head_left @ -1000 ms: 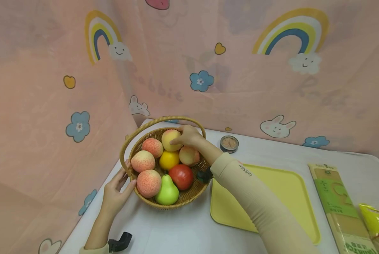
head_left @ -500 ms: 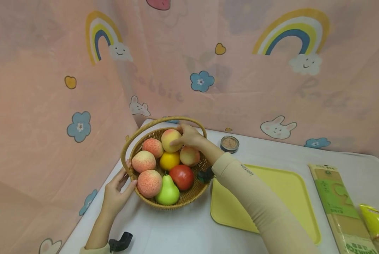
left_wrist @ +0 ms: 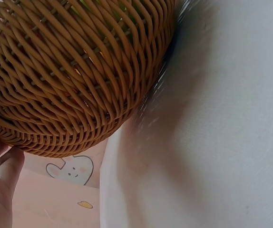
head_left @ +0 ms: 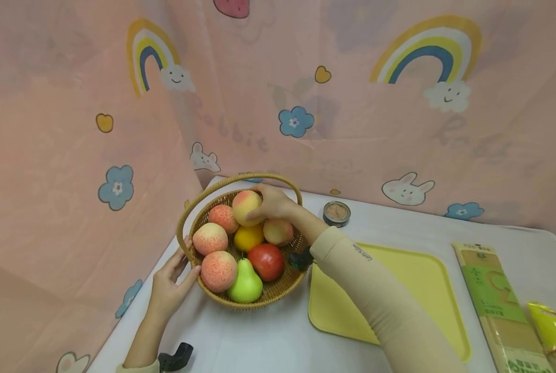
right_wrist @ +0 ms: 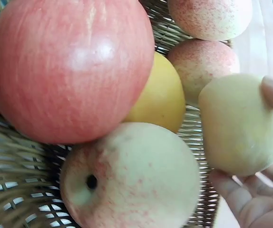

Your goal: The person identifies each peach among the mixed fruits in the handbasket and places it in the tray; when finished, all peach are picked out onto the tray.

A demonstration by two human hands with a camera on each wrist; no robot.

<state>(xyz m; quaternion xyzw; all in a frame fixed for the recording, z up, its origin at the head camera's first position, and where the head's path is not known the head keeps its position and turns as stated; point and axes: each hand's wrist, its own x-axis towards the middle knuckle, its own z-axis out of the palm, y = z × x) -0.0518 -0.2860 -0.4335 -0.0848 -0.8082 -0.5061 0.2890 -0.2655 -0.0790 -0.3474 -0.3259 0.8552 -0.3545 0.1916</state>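
A wicker basket (head_left: 284,295) with a tall arched handle stands on the white table, full of fruit. My right hand (head_left: 275,203) pinches a pale yellow peach (head_left: 246,204) at the basket's back, thumb on one side and fingers on the other in the right wrist view. My left hand (head_left: 168,285) grips the basket's left rim; the left wrist view shows its fingers (left_wrist: 10,166) against the weave. Near the held peach lie an orange (head_left: 248,238), another peach (head_left: 278,231) and a red apple (head_left: 266,262). Pinkish peaches (head_left: 218,271) line the left side, beside a green pear (head_left: 245,282).
A yellow tray (head_left: 417,280) lies right of the basket, partly under my right forearm. Behind it sits a small round container (head_left: 336,213). A long green-and-tan packet (head_left: 497,300) and a yellow bag (head_left: 555,329) lie far right. Patterned pink cloth (head_left: 259,93) hangs behind.
My right hand and the pale peach have shifted slightly left, toward the pinkish peach beside it. The left hand and the basket stay in place.
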